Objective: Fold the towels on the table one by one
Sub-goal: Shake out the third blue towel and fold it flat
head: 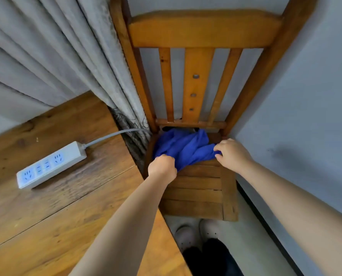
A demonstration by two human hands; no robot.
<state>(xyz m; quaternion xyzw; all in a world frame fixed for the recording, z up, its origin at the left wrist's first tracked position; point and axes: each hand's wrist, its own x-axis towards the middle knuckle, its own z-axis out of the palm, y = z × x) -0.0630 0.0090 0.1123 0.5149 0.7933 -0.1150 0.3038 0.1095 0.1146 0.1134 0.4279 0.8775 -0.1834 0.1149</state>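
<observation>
1. Blue towel [183, 145] is crumpled at the back edge of the chair seat [198, 193], against the base of the backrest. Not on the table [52, 216].
2. Left hand [162, 166]: fingers curled tight, clamped on the towel's near-left edge.
3. Right hand [233, 154]: fingers bent down onto the towel's right edge, pinching cloth at the tips. Grip looks lighter than the left's.
4. Key relation: the bunch runs left-right across the seat and lies just beyond both sets of fingers, toward the backrest. Each hand holds one end, so the long axis spans between them. Both are on it already; the left sits nearer the table.
5. Judgement: this is the pick-up step, with folding not started. Next move is likely lift and swing left onto the table top, left hand leading.
6. Risks: cloth snagging on the backrest's bottom rail; landing on the power strip [51, 166] near the table's far edge.
</observation>
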